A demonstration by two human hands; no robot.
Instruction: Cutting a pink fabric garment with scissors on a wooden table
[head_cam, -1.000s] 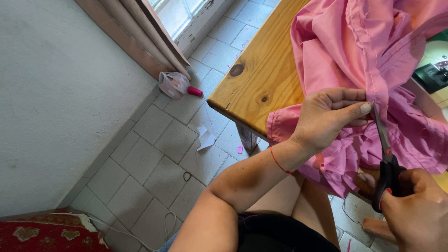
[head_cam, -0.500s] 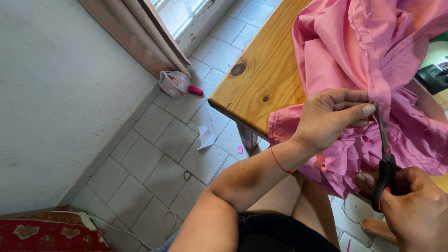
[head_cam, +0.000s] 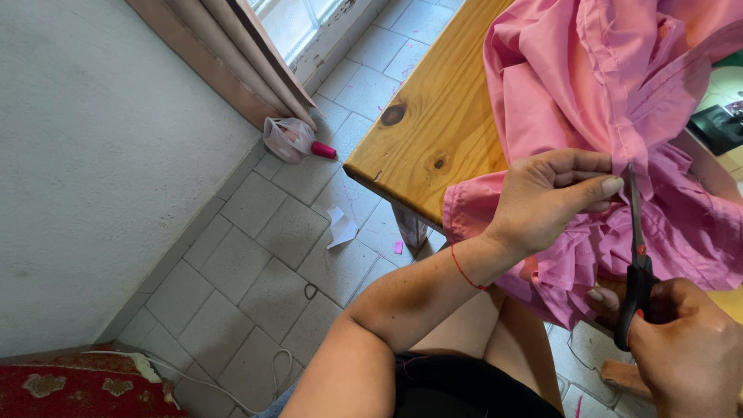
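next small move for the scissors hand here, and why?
Probably close the blades a short way along the seam. The scissors in the right hand point up into the pink fabric, tip right beside the left hand's pinching fingertips, which hold the fold taut at the table edge. Whether the blades are already shut is unclear.

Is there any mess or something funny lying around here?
Yes, a little. Bits lie on the tiled floor under the wooden table: a white paper scrap, a small pink scrap and a plastic bag by the curtain. The pink fabric sits bunched, hanging over the table edge.
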